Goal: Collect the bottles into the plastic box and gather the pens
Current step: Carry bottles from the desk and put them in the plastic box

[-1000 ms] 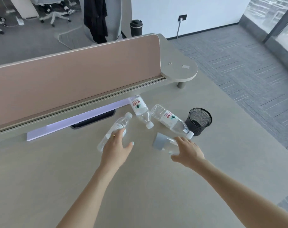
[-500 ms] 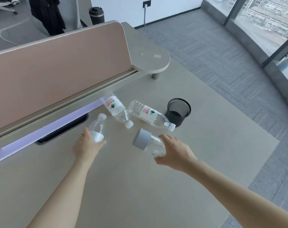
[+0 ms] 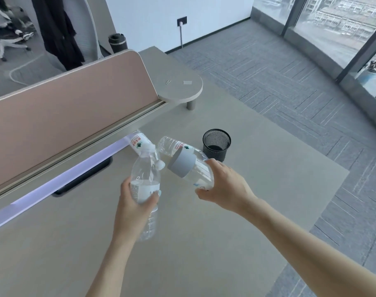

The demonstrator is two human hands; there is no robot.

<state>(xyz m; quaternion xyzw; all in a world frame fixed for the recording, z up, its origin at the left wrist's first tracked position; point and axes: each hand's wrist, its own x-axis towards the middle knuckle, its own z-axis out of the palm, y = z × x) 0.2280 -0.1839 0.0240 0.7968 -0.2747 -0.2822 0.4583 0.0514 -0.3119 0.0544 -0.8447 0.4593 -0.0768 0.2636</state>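
gripping bottles: left hand [image 3: 133, 203] holds clear bottle [image 3: 146, 179] cap-up, right hand [image 3: 222, 186] grey-capped bottle [image 3: 190, 168] cap up-left.

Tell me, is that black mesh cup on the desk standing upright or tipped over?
Upright. The black mesh cup stands on its base on the desk, its round mouth facing up.

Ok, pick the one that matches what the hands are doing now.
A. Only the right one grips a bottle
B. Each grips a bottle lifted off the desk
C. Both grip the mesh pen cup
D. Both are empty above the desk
B: the left hand grips a clear bottle, the right hand grips the grey-sleeved bottle, and both bottles are up off the desk.
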